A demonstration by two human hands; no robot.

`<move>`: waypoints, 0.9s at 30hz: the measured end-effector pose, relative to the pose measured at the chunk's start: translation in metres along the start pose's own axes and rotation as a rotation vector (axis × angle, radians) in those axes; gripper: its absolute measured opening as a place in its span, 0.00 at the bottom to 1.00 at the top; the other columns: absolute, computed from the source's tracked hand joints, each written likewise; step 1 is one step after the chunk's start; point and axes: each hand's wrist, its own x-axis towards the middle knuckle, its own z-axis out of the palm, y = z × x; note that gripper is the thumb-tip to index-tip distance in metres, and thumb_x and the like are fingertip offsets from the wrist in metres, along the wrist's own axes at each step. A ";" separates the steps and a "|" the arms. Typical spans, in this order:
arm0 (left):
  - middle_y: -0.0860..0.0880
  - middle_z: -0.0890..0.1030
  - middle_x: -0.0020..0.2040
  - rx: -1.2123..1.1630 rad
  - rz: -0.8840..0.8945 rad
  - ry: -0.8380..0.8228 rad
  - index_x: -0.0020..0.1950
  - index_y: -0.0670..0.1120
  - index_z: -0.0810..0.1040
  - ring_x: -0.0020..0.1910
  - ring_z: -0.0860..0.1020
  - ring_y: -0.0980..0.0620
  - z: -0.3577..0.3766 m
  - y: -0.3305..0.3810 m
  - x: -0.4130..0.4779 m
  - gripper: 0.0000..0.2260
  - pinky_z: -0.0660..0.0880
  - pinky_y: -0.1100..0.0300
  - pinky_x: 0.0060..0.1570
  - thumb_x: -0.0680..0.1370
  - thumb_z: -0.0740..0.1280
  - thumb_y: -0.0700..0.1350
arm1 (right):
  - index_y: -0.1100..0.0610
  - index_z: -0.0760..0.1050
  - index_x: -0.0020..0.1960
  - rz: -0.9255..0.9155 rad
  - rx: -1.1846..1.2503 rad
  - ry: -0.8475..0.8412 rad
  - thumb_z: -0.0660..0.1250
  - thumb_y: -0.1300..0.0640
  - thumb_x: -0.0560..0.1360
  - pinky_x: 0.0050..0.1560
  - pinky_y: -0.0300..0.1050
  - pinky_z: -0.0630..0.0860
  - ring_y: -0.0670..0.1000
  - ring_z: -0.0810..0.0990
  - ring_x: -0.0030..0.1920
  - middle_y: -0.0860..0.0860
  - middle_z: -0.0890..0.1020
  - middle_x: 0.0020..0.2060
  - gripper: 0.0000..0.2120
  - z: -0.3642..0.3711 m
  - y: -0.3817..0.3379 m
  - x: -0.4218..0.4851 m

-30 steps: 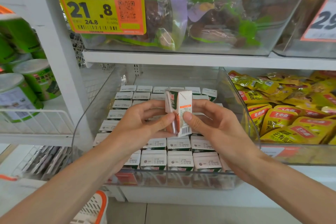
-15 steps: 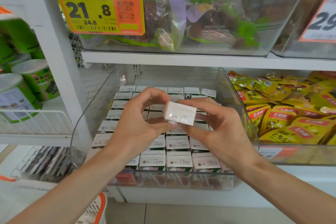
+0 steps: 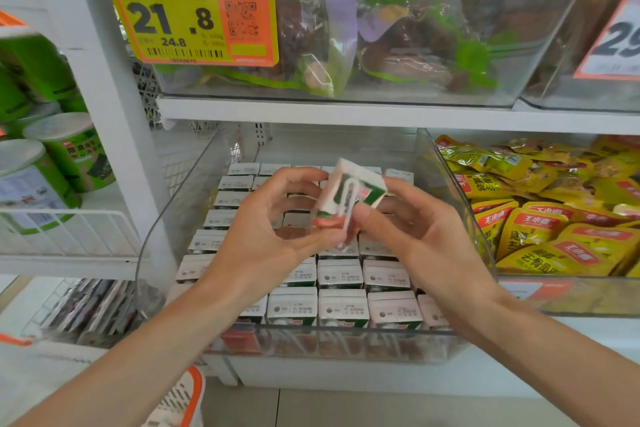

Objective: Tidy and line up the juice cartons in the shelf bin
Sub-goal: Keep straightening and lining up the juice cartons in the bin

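- Nearest to me, at about seven o'clock, the corner of a white and orange basket point(image 3: 183, 399) shows beside the person's left forearm
- The clear shelf bin point(image 3: 329, 347) comes next; behind its front wall the juice cartons point(image 3: 341, 274) stand top up in straight rows
- Over the middle of the bin, both hands are together on one loose carton point(image 3: 349, 194), held in the air and touching no row
- The left hand point(image 3: 263, 229) grips it from nine o'clock, with the thumb under the low end and the fingers curled at the top corner
- The right hand point(image 3: 415, 239) pinches it from three o'clock, the thumb on the front
- Half a second ago a plain white end faced us; now the green face with the straw point(image 3: 349, 208) is turned to us and the carton leans toward one o'clock
- I judge the person is rolling it to find the right way up, so this carton is not placed yet
- A free place for it I cannot tell, because the hands hide the middle rows
- At three o'clock lie yellow snack packets point(image 3: 554, 218), at nine o'clock green cans point(image 3: 69, 156)
- Farthest, at eleven o'clock, hangs a yellow price tag point(image 3: 183, 10)
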 end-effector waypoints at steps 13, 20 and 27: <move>0.61 0.84 0.59 -0.010 0.062 -0.074 0.69 0.64 0.77 0.59 0.83 0.57 0.008 0.003 -0.002 0.30 0.80 0.62 0.52 0.67 0.78 0.56 | 0.56 0.89 0.50 0.546 0.482 -0.080 0.65 0.48 0.83 0.40 0.42 0.85 0.57 0.90 0.45 0.64 0.88 0.48 0.17 0.004 -0.007 0.007; 0.57 0.84 0.57 -0.041 0.047 -0.035 0.68 0.60 0.80 0.59 0.83 0.57 0.008 0.000 -0.001 0.28 0.82 0.57 0.57 0.68 0.79 0.55 | 0.57 0.86 0.58 0.576 0.383 -0.114 0.61 0.49 0.86 0.39 0.43 0.85 0.59 0.90 0.46 0.64 0.88 0.50 0.17 0.006 -0.003 0.011; 0.62 0.84 0.60 0.038 0.036 -0.084 0.70 0.63 0.77 0.58 0.83 0.57 0.006 -0.004 0.000 0.31 0.81 0.62 0.55 0.73 0.80 0.40 | 0.62 0.81 0.63 0.486 0.460 0.037 0.72 0.47 0.80 0.46 0.43 0.86 0.58 0.90 0.51 0.64 0.88 0.51 0.20 0.000 -0.005 0.012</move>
